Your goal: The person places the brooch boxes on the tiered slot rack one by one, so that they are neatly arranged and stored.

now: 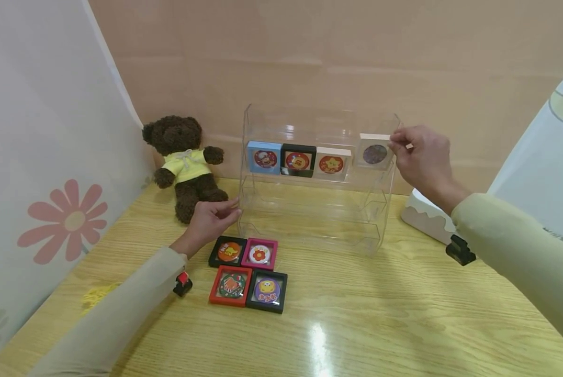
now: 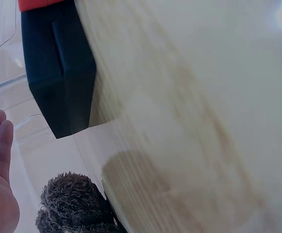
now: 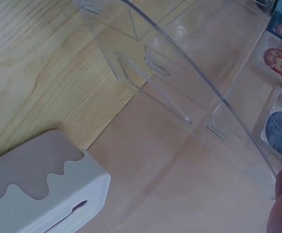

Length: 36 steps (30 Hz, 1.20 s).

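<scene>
At the right end of a clear acrylic display rack (image 1: 310,209), my right hand (image 1: 423,157) pinches a white square display frame (image 1: 374,137) by its upper right edge. A dark round badge (image 3: 281,133) shows inside that frame. Left of it on the same tier stand a blue frame (image 1: 264,158), a black frame (image 1: 298,160) and a cream frame (image 1: 332,164), each holding a round badge. My left hand (image 1: 208,222) has its fingers extended, fingertips right at the rack's left side. Below it, a black frame (image 1: 227,252) with an orange badge lies on the table.
Also on the table lie a pink frame (image 1: 260,254), a red frame (image 1: 231,286) and another black frame (image 1: 267,291), grouped together. A brown teddy bear (image 1: 182,162) sits behind at left. Yellow strands (image 1: 98,297) lie at front left. A white-and-beige box (image 3: 44,179) stands right of the rack.
</scene>
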Motion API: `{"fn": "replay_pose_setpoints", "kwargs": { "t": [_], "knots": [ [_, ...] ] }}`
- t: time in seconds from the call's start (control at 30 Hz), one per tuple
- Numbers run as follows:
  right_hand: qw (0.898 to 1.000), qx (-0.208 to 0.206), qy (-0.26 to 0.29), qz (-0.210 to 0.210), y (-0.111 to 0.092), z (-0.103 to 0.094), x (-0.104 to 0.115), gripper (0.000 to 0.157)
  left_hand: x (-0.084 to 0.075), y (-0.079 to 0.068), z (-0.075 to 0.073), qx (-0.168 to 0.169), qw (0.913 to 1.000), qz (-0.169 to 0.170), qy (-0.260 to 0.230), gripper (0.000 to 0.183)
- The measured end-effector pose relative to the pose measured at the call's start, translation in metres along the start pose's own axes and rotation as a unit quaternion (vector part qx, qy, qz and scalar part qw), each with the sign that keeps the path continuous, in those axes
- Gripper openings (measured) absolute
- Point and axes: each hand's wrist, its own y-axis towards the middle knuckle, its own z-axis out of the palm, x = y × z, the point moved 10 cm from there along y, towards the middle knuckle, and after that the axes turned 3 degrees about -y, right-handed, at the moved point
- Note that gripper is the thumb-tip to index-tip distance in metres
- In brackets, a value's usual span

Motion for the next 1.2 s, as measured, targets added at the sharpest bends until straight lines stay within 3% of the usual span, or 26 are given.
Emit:
{"fn": "replay_pose_setpoints", "kwargs": {
  "t": [0.47, 1.2],
  "knots": [
    [0.998, 0.032, -0.013, -0.061, -0.011, 0.015, 0.012, 0.004, 0.0, -0.001, 0.001, -0.005, 1.0, 0.002, 0.004, 0.03],
    [0.993, 0.103, -0.039, -0.048, -0.018, 0.028, 0.014, 0.008, -0.005, -0.002, 0.001, -0.002, 0.9999, 0.007, 0.014, 0.031]
  ]
}}
